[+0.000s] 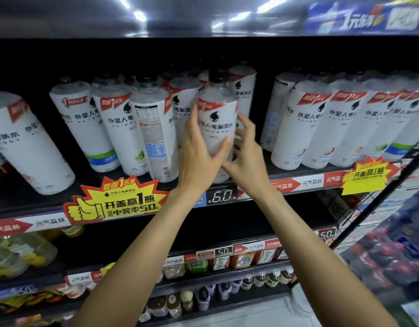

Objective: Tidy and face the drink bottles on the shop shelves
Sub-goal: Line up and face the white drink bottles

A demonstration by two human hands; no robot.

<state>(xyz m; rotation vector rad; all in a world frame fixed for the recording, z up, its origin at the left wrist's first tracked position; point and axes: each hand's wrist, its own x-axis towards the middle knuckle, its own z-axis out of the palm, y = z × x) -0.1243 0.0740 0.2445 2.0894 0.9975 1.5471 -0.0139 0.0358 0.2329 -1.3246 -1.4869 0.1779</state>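
Both hands up at the upper shelf (286, 171), wrapped around one white bottle (216, 119) with a black cap. Left hand (199, 152) gripping its left side, thumb curled across the front; right hand (246, 149) at its right side, fingers spread and bent around the back. Bottle upright near the shelf's front edge, between leaning rows of matching white bottles (123, 128), label facing out. Yellow promo tag (116, 201) and price tag (224, 195) just below.
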